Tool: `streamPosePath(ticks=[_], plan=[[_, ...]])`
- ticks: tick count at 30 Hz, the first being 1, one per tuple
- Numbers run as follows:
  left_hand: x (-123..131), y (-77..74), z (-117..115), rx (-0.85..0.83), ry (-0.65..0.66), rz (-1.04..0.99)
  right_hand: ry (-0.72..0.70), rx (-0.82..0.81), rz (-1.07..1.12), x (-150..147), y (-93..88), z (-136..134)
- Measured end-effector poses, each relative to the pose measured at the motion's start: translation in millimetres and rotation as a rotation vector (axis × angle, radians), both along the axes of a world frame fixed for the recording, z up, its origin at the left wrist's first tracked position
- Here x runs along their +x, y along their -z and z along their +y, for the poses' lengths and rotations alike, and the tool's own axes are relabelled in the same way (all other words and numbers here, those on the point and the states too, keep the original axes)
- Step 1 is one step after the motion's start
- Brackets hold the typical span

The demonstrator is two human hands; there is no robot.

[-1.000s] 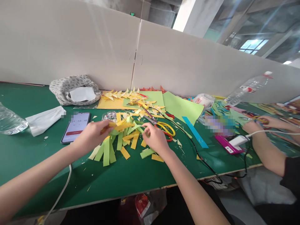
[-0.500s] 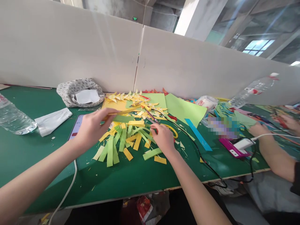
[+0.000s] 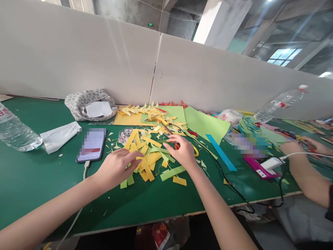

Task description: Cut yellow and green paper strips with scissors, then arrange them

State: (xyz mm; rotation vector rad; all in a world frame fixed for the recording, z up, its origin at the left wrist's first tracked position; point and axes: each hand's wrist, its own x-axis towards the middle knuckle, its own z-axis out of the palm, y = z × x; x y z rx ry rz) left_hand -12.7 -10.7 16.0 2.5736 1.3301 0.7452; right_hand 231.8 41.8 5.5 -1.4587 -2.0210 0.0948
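Note:
Over the left edge of a pile of yellow paper strips (image 3: 151, 158) hovers my left hand (image 3: 118, 166), its fingers apart and nothing in them. My right hand (image 3: 181, 150) has its fingers round the red handle of a pair of scissors (image 3: 177, 146), whose blades are mostly hidden. A green strip (image 3: 173, 172) lies just below that hand. Behind the pile, a yellow glue gun (image 3: 158, 119) rests on yellow and green paper with cut leaf shapes.
A phone (image 3: 92, 145) on a cable, a bottle (image 3: 18, 130) and a patterned cloth bag (image 3: 91, 104) are at the left. Right are green paper (image 3: 205, 123), a blue strip (image 3: 221, 152), a black cord, a magenta power strip (image 3: 260, 169) and another person's hands.
My left hand has let go of the yellow and green strips and moved down; yellow strips now cover the green ones. The phone is uncovered. My right hand has barely moved.

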Motion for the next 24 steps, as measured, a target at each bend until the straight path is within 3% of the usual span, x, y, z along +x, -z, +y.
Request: streamPosePath(ticks=[4, 10, 13, 16, 18, 20, 22, 24], plan=[[8.7, 5.1, 5.8, -0.068, 0.008, -0.156, -0.115, -0.091, -0.15, -5.7, 0.3, -3.4], [15.0, 13.8, 3.3, -0.364, 0.118, -0.331, -0.039, 0.014, -0.105, -9.4, 3.6, 1.8], [13.4, 13.3, 0.6, -0.449, 0.096, -0.456, 0.1, 0.186, 0.131, -7.2, -5.2, 5.6], [12.1, 11.5, 1.5, -0.517, 0.036, -0.681, 0.188, 0.331, 0.531, -11.9, -19.7, 4.6], [11.4, 10.8, 3.6, -0.608, 0.016, -0.845, 0.12, 0.26, 0.801, -21.5, -28.4, 0.2], [10.6, 11.0, 6.2, -0.723, 0.016, -0.991, -0.019, 0.025, 1.043, -35.1, -32.7, -6.0], [9.7, 11.8, 8.7, -0.833, 0.031, -1.096, -0.158, -0.185, 1.174, -49.5, -30.8, -12.0], [8.6, 12.6, 10.5, -0.953, 0.059, -1.157, -0.188, -0.275, 1.22, -61.5, -23.3, -15.6]])
